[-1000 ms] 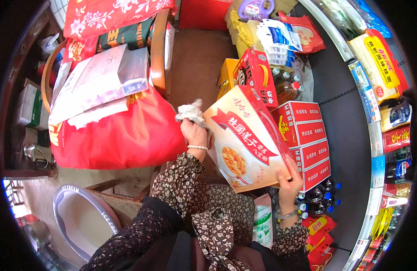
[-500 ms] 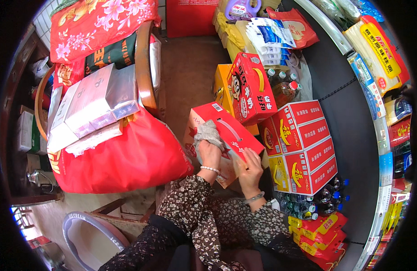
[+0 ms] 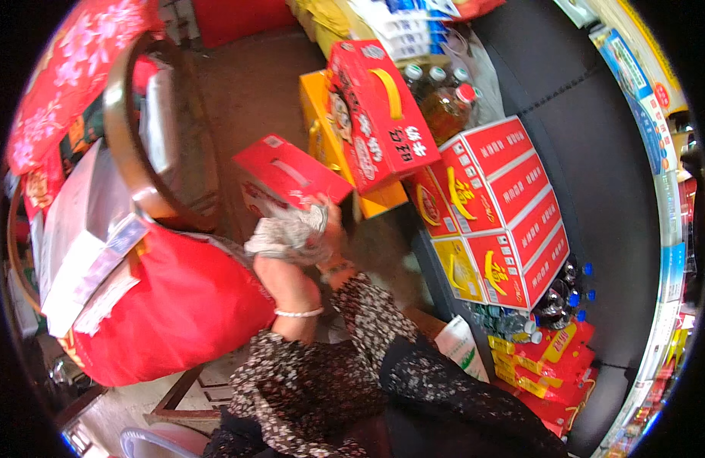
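My left hand, with a white bead bracelet at the wrist, is closed around a crumpled grey cloth. My right hand is beside it, partly behind the cloth and blurred. Its fingers bend over the near edge of a red carton with a strap handle on top. This carton sits low over the brown floor, tilted, and the cloth and hands hide part of its near side. To its right, a red milk carton with a yellow handle leans by an orange box.
Stacked red and yellow cartons stand on the right beside capped bottles and red packets. On the left are a wooden chair arm and a bulging red bag. A white packet lies near my right sleeve.
My hands and the red carton have moved left, and the carton now looks lower and farther from me. My view has shifted, and the cloth remains in my left hand.
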`<state>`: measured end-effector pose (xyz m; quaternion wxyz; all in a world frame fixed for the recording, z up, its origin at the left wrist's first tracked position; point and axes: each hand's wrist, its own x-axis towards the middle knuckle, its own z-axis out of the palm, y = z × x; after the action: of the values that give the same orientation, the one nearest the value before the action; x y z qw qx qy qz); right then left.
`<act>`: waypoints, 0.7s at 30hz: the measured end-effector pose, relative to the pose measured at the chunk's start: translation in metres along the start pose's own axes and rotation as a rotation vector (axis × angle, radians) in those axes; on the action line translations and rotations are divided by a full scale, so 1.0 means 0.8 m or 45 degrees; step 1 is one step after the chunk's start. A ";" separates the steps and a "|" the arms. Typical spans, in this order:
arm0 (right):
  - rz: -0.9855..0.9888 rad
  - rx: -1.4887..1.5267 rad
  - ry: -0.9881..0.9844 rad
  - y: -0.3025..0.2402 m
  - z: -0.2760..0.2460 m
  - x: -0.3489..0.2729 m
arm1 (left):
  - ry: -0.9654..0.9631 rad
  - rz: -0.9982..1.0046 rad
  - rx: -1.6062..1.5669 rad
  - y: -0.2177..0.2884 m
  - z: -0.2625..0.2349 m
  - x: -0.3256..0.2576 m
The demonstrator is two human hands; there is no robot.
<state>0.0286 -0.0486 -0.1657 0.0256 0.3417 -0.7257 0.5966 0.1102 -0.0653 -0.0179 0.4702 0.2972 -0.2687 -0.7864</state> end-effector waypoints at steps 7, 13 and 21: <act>0.399 -0.139 -0.733 0.046 -0.014 -0.030 | -0.256 -0.420 -0.199 0.002 0.008 0.011; 0.169 -0.755 -0.945 0.037 -0.065 -0.082 | -0.504 -0.526 -0.183 -0.004 0.021 -0.003; 0.338 -0.319 -1.042 -0.056 -0.163 -0.070 | -0.727 -0.647 -0.382 -0.011 0.024 -0.017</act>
<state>0.0467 0.0904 -0.1155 -0.2993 0.4479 -0.7802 0.3180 0.0962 -0.0463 -0.0079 0.2056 0.0520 -0.1885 -0.9589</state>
